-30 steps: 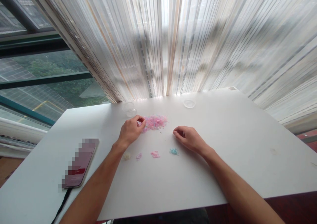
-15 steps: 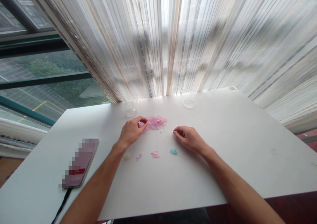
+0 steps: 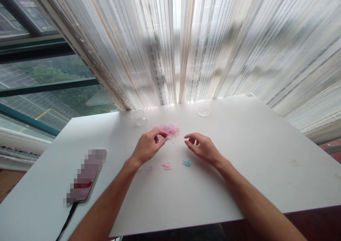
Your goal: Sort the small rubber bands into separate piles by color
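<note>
A loose pile of thin pink and lilac loops, like small elastic bands (image 3: 170, 129), lies at the middle of the white table (image 3: 213, 198). At its near edge my left hand (image 3: 150, 144) has thumb and forefinger pinched together; anything between the tips is too small to make out. My right hand (image 3: 201, 147), fingers apart and holding nothing visible, rests to the right of the pile. Nearer me are small clusters in a row: a turquoise cluster (image 3: 187, 162), a pink cluster (image 3: 167, 166) and a faint lilac cluster (image 3: 149, 169). A pale one is mostly hidden by my left wrist.
A clear round container (image 3: 139, 117) stands behind the pile, and a clear round lid (image 3: 203, 111) lies at the back. On the left is a phone (image 3: 89, 179) with a black cable (image 3: 68, 219). Striped curtains (image 3: 183, 49) hang along the far edge.
My left hand has shifted right and slightly nearer me along the front of the pile, covering most of the pale cluster. My right hand has spread its fingers.
</note>
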The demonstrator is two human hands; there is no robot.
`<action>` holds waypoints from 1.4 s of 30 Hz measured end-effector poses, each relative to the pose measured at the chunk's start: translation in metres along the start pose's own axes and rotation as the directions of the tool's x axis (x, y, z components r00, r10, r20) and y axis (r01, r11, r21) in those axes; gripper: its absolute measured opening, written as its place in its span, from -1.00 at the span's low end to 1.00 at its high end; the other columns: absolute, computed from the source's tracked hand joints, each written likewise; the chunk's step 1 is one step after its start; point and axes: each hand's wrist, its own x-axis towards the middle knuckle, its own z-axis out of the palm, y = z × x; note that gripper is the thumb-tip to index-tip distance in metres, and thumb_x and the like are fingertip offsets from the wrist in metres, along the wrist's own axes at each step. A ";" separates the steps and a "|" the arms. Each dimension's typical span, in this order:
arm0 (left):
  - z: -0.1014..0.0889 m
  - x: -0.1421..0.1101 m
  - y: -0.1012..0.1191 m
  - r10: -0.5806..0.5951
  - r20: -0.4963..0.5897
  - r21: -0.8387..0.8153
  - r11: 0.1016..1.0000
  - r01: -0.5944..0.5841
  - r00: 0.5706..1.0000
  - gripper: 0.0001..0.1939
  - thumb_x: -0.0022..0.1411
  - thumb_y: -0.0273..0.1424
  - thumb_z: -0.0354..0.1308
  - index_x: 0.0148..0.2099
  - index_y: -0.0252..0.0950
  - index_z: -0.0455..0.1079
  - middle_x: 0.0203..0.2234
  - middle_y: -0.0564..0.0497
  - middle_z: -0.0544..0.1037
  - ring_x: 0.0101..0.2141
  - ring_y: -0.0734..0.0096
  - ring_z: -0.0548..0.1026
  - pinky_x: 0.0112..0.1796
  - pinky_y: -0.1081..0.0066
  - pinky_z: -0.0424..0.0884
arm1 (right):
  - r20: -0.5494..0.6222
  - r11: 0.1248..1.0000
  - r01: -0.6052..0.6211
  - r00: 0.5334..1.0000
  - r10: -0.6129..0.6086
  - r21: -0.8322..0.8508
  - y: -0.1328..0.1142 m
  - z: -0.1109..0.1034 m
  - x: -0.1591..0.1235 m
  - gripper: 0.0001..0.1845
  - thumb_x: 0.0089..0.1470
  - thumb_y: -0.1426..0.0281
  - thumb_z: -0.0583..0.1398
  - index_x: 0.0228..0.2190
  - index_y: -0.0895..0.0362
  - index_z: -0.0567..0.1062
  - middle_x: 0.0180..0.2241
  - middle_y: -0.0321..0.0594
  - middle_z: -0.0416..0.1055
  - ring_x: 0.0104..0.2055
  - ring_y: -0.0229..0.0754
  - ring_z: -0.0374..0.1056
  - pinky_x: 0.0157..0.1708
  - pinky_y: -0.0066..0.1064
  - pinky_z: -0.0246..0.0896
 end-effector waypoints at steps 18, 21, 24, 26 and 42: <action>0.012 -0.006 0.020 0.091 0.115 -0.091 0.993 -0.081 0.989 -0.85 0.25 -0.30 0.18 -0.18 -0.17 0.53 -0.28 0.11 0.65 -0.50 0.49 0.44 -0.34 0.47 0.39 | -0.028 0.991 0.122 0.992 -0.120 0.062 -0.011 0.000 -0.002 -0.84 0.23 0.32 0.18 -0.29 0.07 0.57 -0.41 -0.22 0.48 -0.40 -0.23 0.40 -0.39 -0.42 0.33; 0.007 -0.003 0.013 0.061 0.091 -0.044 0.997 -0.057 0.994 -0.84 0.25 -0.29 0.18 -0.17 -0.17 0.54 -0.30 0.10 0.65 -0.49 0.47 0.45 -0.33 0.47 0.39 | -0.041 0.993 0.105 0.994 -0.103 0.048 -0.009 0.000 -0.002 -0.82 0.23 0.31 0.16 -0.29 0.07 0.56 -0.41 -0.23 0.49 -0.40 -0.23 0.40 -0.37 -0.40 0.35; 0.000 0.001 0.003 0.012 0.060 0.033 0.999 -0.014 0.998 -0.82 0.24 -0.26 0.17 -0.17 -0.18 0.56 -0.34 0.09 0.65 -0.48 0.44 0.45 -0.36 0.46 0.36 | -0.047 0.994 0.097 0.994 -0.095 0.045 -0.008 0.000 -0.002 -0.81 0.24 0.31 0.15 -0.28 0.07 0.56 -0.40 -0.22 0.49 -0.41 -0.23 0.39 -0.36 -0.40 0.35; -0.005 0.003 -0.004 -0.016 0.048 0.076 0.997 0.012 0.999 -0.80 0.25 -0.26 0.16 -0.17 -0.17 0.56 -0.34 0.08 0.64 -0.47 0.44 0.46 -0.35 0.46 0.35 | -0.048 0.995 0.095 0.995 -0.093 0.042 -0.007 0.000 -0.002 -0.81 0.24 0.31 0.15 -0.28 0.08 0.56 -0.41 -0.23 0.48 -0.41 -0.23 0.39 -0.36 -0.40 0.35; -0.010 0.005 -0.017 -0.127 0.024 0.246 0.962 0.118 0.992 -0.77 0.25 -0.21 0.14 -0.15 -0.11 0.58 -0.50 0.09 0.58 -0.43 0.33 0.53 -0.39 0.44 0.30 | -0.060 0.992 0.121 0.991 -0.118 0.035 -0.004 0.003 -0.002 -0.82 0.24 0.35 0.15 -0.30 0.10 0.56 -0.45 -0.24 0.47 -0.46 -0.26 0.36 -0.43 -0.44 0.33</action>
